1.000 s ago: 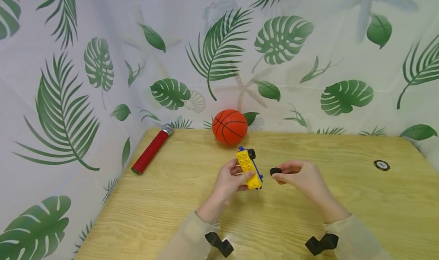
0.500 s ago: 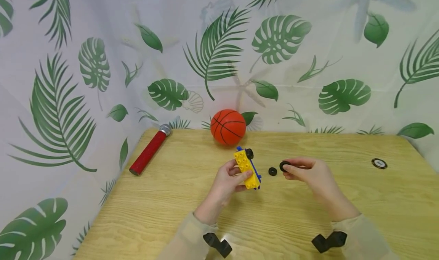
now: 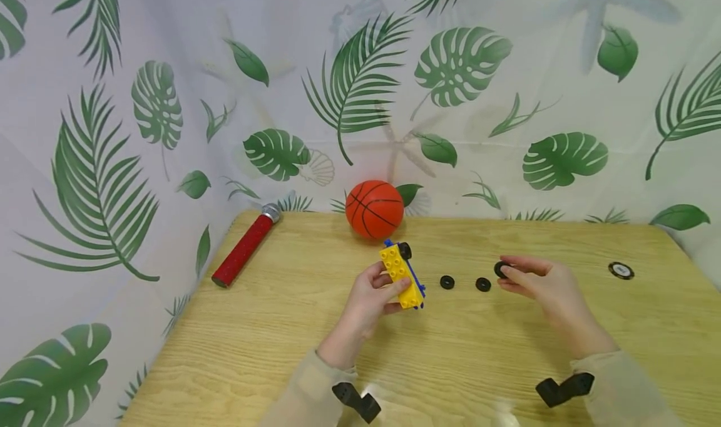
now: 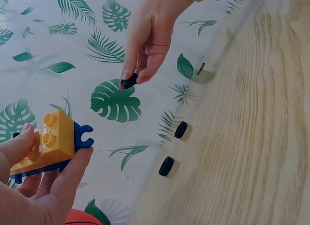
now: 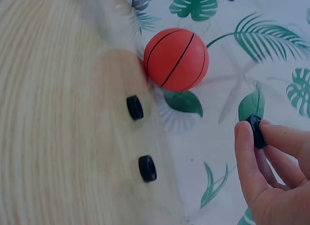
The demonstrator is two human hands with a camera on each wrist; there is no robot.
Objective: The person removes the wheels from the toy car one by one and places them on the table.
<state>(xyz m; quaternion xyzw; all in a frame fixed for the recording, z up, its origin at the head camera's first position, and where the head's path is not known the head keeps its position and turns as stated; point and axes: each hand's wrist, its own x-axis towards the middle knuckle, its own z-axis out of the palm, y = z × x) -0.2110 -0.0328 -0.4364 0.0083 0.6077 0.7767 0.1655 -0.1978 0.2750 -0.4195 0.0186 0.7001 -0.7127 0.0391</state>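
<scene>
My left hand grips a toy car of yellow and blue plastic, its studded yellow side facing up. One black wheel sits at its far end; the near end has a bare blue clip, clear in the left wrist view. Between thumb and fingers, my right hand pinches a black toy wheel above the table. Two more wheels lie flat and apart between the hands: a left wheel and a right wheel.
An orange toy basketball stands at the table's back edge, beyond the car. At the left edge lies a red microphone with a silver head. A poker chip lies far right. Leaf-patterned cloth hangs behind the wooden table.
Two wheels have been laid on the table, one after the other, left to right. My right hand has moved right, still pinching a wheel. The left hand keeps the car nearly in place.
</scene>
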